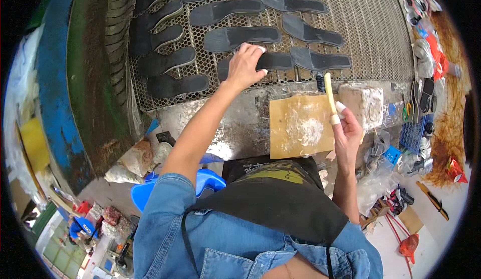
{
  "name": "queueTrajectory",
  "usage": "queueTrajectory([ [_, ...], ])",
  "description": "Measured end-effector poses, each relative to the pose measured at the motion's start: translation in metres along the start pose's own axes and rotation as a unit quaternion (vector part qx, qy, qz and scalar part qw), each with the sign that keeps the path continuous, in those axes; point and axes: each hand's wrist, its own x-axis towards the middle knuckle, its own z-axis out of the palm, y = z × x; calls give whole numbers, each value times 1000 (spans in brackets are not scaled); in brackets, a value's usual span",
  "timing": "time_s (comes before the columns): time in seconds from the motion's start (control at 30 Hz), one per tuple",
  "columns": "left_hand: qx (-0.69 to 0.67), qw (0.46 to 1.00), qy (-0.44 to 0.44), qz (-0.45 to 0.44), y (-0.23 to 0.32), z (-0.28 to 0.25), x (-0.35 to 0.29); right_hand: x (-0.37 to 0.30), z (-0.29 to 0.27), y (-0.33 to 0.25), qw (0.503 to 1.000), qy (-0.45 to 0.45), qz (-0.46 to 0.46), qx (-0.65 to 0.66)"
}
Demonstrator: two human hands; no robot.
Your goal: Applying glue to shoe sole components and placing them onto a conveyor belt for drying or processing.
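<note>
Rows of dark grey shoe soles (242,37) lie on a metal mesh belt (371,28). At the near edge of the belt, my left hand (244,66) reaches over one shoe sole (276,61), thumb at its near edge and fingers at its far edge. That sole lies flat, partly hidden by the hand. My right hand (346,129) grips a brush (329,91) by its pale yellow handle, the dark bristles pointing left. White coverings are on fingertips of both hands. Below the brush is a tan board (295,121) smeared with white.
A white-crusted block (368,103) stands right of the board. Under my left arm is a blue plastic container (210,181). A blue basket (413,133) and mixed clutter sit at the right. A dark green and blue machine panel (85,78) rises at the left.
</note>
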Motion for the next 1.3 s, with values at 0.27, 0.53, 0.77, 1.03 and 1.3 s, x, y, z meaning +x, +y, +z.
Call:
queueTrajectory([
  [0.27,135,989,-52,-19,35,38,13,-72,-70,30,999,41,28,-5],
  [0.53,105,993,9,-55,53,-26,11,-119,-154,61,989,137,57,-11],
  [0.77,-346,897,253,-111,92,-132,-45,-117,-203,101,902,188,-37,-388],
  [1.03,-229,949,184,-111,154,-167,-100,-112,-217,100,926,48,-78,-367],
  [1.3,-409,887,215,-13,239,-183,-94,-127,-206,98,994,-99,49,-15],
])
